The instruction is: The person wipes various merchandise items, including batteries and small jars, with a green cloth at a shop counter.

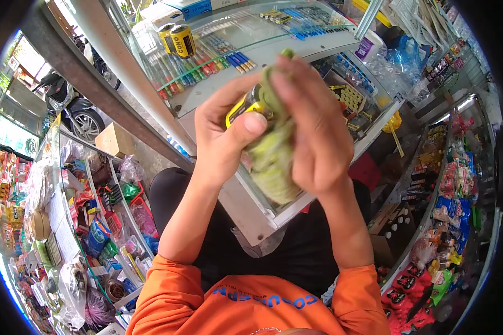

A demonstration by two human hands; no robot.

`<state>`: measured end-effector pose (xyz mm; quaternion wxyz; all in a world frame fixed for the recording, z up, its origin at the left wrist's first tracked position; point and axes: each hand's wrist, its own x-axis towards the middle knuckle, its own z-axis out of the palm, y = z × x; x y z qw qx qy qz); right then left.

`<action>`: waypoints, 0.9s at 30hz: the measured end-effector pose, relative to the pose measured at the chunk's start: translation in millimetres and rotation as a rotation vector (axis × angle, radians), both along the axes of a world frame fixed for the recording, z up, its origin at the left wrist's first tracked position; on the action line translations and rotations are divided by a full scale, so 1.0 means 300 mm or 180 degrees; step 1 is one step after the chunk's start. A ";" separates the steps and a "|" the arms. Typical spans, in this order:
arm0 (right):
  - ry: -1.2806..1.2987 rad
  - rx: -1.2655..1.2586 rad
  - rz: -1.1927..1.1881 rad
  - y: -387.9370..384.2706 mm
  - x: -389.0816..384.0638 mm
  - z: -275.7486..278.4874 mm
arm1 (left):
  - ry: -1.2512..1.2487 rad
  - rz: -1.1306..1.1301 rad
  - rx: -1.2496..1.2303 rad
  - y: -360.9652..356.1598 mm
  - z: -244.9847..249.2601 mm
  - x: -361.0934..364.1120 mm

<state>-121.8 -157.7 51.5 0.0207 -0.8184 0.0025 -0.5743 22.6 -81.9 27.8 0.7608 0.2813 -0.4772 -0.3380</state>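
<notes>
My left hand is closed around a yellow and black battery, its thumb lying across the side. Much of the battery is hidden by the fingers and the cloth. A green cloth hangs between my hands, partly covering the battery's end. My right hand presses the cloth against the battery; its fingers are blurred by motion. Two more large yellow and black batteries stand together on the glass counter top ahead of my left hand.
Beneath the glass of the display counter lie rows of pens. An open drawer holds small batteries. Shelves of packaged goods stand left and right. A cardboard box and a motorbike are at the left.
</notes>
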 end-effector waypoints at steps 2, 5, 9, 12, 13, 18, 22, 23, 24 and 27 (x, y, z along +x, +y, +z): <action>-0.0011 0.0204 -0.0070 0.000 -0.009 -0.015 | -0.0112 0.0031 -0.0019 -0.004 0.002 -0.003; -0.0167 0.0207 -0.0101 0.022 0.016 -0.006 | -0.0199 0.0117 -0.0033 -0.011 0.007 -0.005; -0.0267 -0.0279 -0.0015 -0.002 0.016 -0.020 | -0.0258 0.0333 0.0049 0.011 0.009 -0.015; -0.0231 -0.0084 -0.0350 0.005 -0.013 -0.002 | -0.0103 0.0103 0.0016 -0.006 0.005 -0.032; -0.0240 -0.0100 -0.0354 0.027 -0.007 0.009 | -0.0111 0.0099 -0.0001 -0.005 0.013 -0.036; -0.0177 0.0055 -0.0321 0.002 -0.022 -0.014 | -0.0167 0.0369 0.0215 0.011 0.029 -0.058; -0.0042 0.0186 -0.0363 0.040 -0.011 0.005 | 0.0487 0.0148 0.0199 -0.015 0.024 -0.072; -0.0013 0.0048 -0.0289 0.049 -0.001 0.005 | 0.0669 0.0070 0.0236 -0.012 0.020 -0.067; 0.0054 -0.0010 -0.0312 0.049 0.006 -0.001 | 0.1078 0.0165 0.0369 -0.014 0.023 -0.068; 0.0225 -0.0075 -0.0263 0.055 0.032 -0.014 | 0.1892 0.0457 0.0648 -0.019 0.036 -0.070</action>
